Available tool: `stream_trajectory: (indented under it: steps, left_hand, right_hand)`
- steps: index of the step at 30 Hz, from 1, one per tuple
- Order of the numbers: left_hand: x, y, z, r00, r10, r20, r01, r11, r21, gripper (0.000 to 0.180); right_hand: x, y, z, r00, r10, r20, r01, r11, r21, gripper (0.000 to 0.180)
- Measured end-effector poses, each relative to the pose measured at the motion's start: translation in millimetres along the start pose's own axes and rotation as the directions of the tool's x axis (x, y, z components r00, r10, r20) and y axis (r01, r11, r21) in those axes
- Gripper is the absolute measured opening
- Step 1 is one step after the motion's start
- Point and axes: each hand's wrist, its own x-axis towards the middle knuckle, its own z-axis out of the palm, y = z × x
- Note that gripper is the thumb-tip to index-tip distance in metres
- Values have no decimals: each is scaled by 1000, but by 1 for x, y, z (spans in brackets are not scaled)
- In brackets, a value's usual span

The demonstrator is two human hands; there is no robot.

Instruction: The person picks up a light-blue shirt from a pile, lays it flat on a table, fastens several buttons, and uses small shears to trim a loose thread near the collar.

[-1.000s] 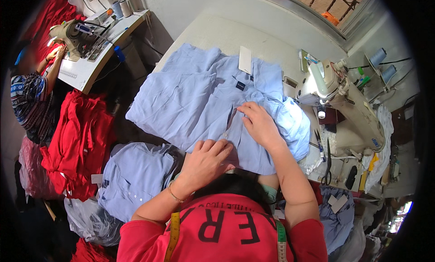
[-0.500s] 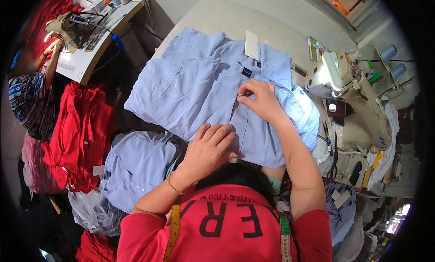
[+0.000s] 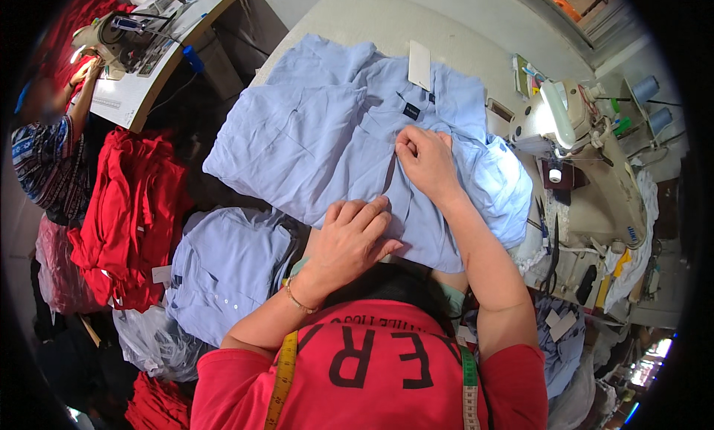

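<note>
At the far left a co-worker (image 3: 50,156) in a patterned top sits by a sewing machine, with a heap of red garments (image 3: 126,214) nearer and, right of it, a folded blue garment (image 3: 227,270) showing small pale buttons. Beyond that, the light blue shirt (image 3: 297,140) lies spread on the pale desk (image 3: 349,25) in front of the person. It looks light, soft and limp, likely to crease and shift at a slight pull rather than to break; the edges of its front opening would give the surest hold, with a flat palm steadying the loose cloth. It is plain and wrinkled, bulkily folded at its left, with a narrow dark slit down the front, a dark neck label (image 3: 411,109) and a white hang tag (image 3: 419,64). The left hand (image 3: 353,233) rests palm down on its near edge, fingers loosely bent, thumb apart, gripping nothing visible. The right hand (image 3: 428,159) has its fingers curled toward the thumb at the top of the slit; whether cloth is pinched there I cannot tell. Farther right stand black scissors (image 3: 551,263) and a pale sewing machine (image 3: 610,181).
</note>
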Motion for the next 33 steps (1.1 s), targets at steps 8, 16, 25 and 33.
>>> stream_trajectory:
  steps: [8,16,25,33]
  left_hand:
    - [3,-1,0,1000,-14,-16,14,999,-46,40]
    - [15,-6,-12,998,30,-59,-34,998,-56,31]
    - [51,-48,-5,983,-95,156,51,964,261,58]
    - [50,-47,-4,986,-107,130,65,954,292,60]
  right_hand:
    - [2,-1,1,999,8,-41,-9,1000,-3,8]
    - [-5,7,-15,998,-43,-43,47,993,105,13]
    - [-40,-22,-32,971,-208,122,205,978,38,33]
    - [-44,-23,-31,966,-214,144,222,974,-39,42]
